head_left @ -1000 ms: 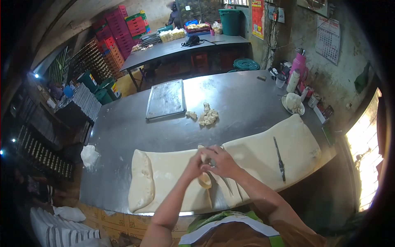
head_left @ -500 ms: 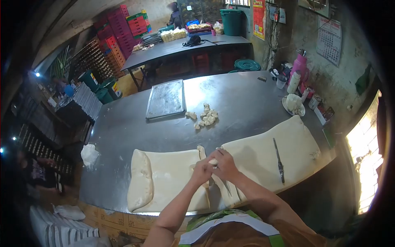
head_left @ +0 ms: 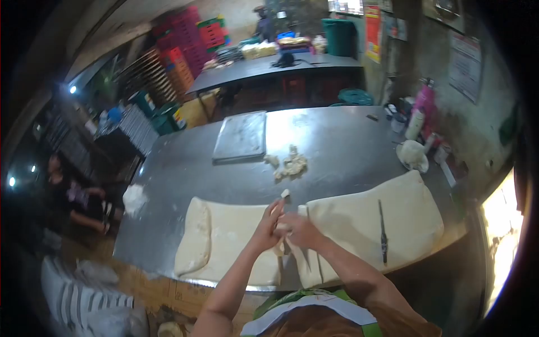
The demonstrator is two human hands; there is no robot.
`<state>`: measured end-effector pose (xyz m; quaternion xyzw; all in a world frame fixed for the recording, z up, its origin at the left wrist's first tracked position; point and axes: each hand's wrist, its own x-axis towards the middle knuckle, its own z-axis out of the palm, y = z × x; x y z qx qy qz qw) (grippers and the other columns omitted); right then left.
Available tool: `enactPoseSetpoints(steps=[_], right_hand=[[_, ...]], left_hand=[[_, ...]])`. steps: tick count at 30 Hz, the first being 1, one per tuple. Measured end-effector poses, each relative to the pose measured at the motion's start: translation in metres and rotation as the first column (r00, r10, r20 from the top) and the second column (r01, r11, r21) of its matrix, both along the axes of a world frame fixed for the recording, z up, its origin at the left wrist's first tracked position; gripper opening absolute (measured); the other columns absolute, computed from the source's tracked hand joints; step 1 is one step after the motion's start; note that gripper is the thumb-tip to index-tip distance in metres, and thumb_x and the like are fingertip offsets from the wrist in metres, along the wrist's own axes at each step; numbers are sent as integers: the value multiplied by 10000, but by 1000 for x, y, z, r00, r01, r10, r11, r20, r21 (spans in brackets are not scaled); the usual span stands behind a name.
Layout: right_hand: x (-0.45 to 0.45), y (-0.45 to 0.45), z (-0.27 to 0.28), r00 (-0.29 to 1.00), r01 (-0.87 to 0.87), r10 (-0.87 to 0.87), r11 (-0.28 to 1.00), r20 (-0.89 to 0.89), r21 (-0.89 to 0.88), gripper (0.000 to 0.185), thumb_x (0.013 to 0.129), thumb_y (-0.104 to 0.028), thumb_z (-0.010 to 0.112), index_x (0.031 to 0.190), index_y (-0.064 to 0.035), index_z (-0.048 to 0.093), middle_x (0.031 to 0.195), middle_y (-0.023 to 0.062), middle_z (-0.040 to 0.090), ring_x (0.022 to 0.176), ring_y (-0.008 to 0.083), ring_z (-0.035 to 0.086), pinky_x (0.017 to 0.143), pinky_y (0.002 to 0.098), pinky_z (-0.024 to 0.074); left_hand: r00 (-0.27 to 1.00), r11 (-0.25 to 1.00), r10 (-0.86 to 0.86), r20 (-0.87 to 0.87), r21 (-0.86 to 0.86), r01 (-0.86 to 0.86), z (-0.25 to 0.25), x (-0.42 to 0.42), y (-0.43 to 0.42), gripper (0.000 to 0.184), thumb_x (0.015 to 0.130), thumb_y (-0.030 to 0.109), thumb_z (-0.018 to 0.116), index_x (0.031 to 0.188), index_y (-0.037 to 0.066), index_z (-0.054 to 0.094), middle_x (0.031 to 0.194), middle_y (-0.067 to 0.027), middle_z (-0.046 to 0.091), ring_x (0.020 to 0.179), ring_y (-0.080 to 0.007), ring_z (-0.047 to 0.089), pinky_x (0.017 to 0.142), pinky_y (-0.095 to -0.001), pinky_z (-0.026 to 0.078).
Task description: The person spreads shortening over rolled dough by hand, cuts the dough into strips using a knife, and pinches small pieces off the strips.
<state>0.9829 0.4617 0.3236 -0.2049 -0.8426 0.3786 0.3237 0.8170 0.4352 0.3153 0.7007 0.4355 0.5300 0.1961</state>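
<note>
My left hand [head_left: 268,229] reaches up over the gap between two dough slabs, its fingers stretched forward. Just beyond the fingertips is a small lump of dough [head_left: 285,193]; whether it is in the air or on the table I cannot tell. Close beside it, my right hand [head_left: 301,230] is closed, with pale dough partly showing between the two hands. The left dough slab [head_left: 241,238] has a folded-over left edge. A cut strip of dough [head_left: 300,261] lies along the near side of the right dough slab [head_left: 353,224]. A dark, narrow knife [head_left: 383,230] rests on that slab.
On the metal table [head_left: 185,163] are a heap of dough pieces [head_left: 293,164], a flat tray [head_left: 240,136] and white flour [head_left: 134,198]. A bowl of white stuff [head_left: 414,156] and bottles [head_left: 415,123] line the right edge. A person [head_left: 73,188] sits at left.
A small dough lump has left my hands and is now beyond my left fingertips. My left fingers have stretched forward. The view has shifted slightly, and the seated person shows more.
</note>
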Motion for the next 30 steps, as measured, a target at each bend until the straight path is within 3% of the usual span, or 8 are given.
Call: enactPoseSetpoints(steps=[4,9,11,18,23,25,28,30], right_hand=[[-19,-2,-7,909,415,-399,891,-122,184,203,796,-192,733,899,-46,636,967,186,658,957,344,635,808,457,501],[5,31,-53,724,510,-471,857,504,70,276,802,-189,735,1002,-46,611,1017,165,644,957,358,619,822,448,507],[16,35,-84,717,564,-590,804,371,188,275,804,-163,734,1011,-28,612,983,164,649,880,343,626,778,435,501],[-33,12,13,939,338,-344,916,-11,215,301,789,-134,741,1038,-26,611,864,139,634,785,343,618,714,428,495],[-36,12,-21,903,429,-424,884,-65,188,364,750,-110,754,1073,-37,605,903,159,636,830,356,624,717,442,496],[-29,24,-47,873,488,-479,859,-92,155,373,737,-97,755,1074,-41,606,918,168,637,846,361,628,718,444,498],[-2,43,-75,674,490,-593,805,441,333,302,759,-122,755,1011,-28,618,924,159,648,826,337,630,702,421,493],[12,39,-86,735,480,-586,805,342,349,291,756,-116,755,997,-26,619,922,160,646,826,337,631,696,421,491]], left_hand=[[997,935,-37,71,-348,59,-58,-10,3,267,855,73,605,1117,62,658,761,-156,654,794,-282,674,730,-407,509],[952,918,-212,-220,-378,118,-13,1,-27,203,846,55,589,1032,49,668,812,-168,663,841,-328,676,774,-419,514],[910,866,-413,26,-296,402,-1,-7,-36,285,832,15,564,1096,58,665,854,-162,675,875,-347,673,814,-420,515],[982,993,-121,143,13,120,13,-30,5,514,803,-43,544,1300,79,591,1054,-169,670,1037,-335,627,959,-367,470],[936,933,-228,270,-213,289,-35,-27,24,490,787,-42,552,1267,41,592,995,-197,696,917,-336,678,870,-421,512],[922,865,-180,-344,-501,-18,-37,-11,11,473,793,-8,588,1263,44,593,984,-182,700,908,-324,683,848,-432,514],[876,910,-295,-382,-391,136,-20,-5,-25,448,799,6,598,1245,38,603,1011,-190,697,925,-315,680,841,-427,515],[842,914,-355,-406,-342,220,-15,-3,-38,436,802,13,604,1237,35,608,1025,-194,695,933,-311,679,838,-424,515]])
